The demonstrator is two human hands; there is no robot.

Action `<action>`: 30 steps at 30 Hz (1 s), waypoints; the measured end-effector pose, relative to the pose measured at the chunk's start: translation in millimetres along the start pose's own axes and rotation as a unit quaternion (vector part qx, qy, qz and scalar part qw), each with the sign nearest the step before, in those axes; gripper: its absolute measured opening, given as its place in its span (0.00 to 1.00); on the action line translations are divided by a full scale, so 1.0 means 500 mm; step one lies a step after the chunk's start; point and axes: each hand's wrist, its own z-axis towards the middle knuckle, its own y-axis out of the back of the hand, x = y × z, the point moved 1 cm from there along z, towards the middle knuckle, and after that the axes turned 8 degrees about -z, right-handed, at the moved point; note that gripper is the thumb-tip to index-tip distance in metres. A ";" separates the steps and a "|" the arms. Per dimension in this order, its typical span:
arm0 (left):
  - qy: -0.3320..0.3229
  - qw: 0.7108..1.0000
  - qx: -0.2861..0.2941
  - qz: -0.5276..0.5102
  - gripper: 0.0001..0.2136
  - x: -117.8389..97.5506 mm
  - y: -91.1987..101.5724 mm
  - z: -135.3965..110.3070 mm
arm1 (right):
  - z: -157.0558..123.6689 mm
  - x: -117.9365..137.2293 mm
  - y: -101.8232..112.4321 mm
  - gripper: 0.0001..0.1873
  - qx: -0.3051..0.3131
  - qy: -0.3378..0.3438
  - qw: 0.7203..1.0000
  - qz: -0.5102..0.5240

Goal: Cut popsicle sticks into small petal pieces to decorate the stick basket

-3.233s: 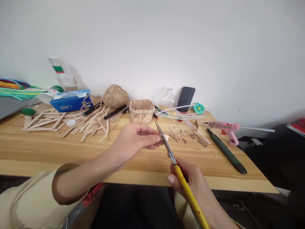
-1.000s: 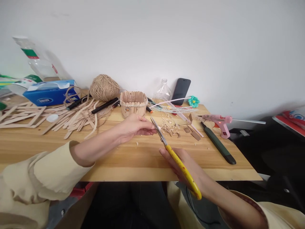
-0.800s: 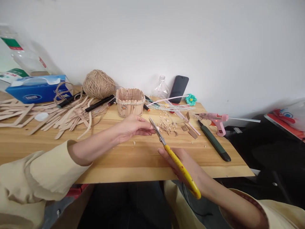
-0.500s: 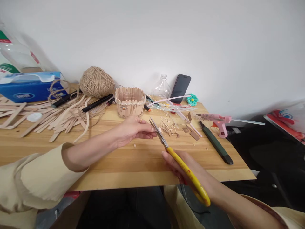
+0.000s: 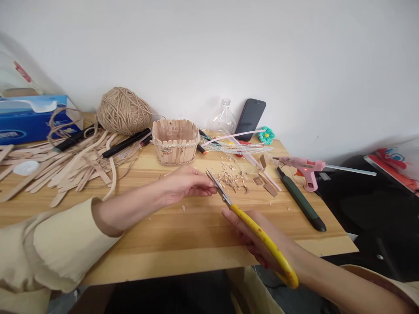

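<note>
My right hand (image 5: 252,231) is wrapped round the yellow handles of a pair of scissors (image 5: 225,198), whose blades point up and left. My left hand (image 5: 188,185) is closed in a pinch right at the blades. What its fingertips hold is too small and too covered to make out. Just behind the fingers lies a heap of small wood chips (image 5: 231,176). Beyond my left hand stands a small basket (image 5: 176,150) made of craft sticks, with a beaded band and a flower decoration on its side.
Craft sticks (image 5: 65,174), a twine ball (image 5: 124,111) and a blue tissue box (image 5: 29,120) are at left. A phone (image 5: 251,118) leans near a clear plastic bottle (image 5: 224,117). At right lie a green craft knife (image 5: 301,200) and a pink glue gun (image 5: 304,168).
The view has shifted slightly, so most table items sit a little apart from before. The pale piece seen at my left fingertips is now hidden. Both hands stay close together at the blades.
</note>
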 end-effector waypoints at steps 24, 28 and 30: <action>-0.083 0.801 -0.060 0.590 0.05 0.003 0.113 -0.116 | 0.037 -0.018 0.055 0.13 -0.393 0.256 0.653 -0.594; -0.105 0.812 -0.065 0.571 0.04 0.005 0.117 -0.116 | 0.042 0.019 0.002 0.10 -0.311 0.411 0.762 -0.392; -0.124 0.809 -0.051 0.572 0.04 0.004 0.117 -0.117 | 0.064 0.035 -0.031 0.11 -0.232 0.418 0.815 -0.327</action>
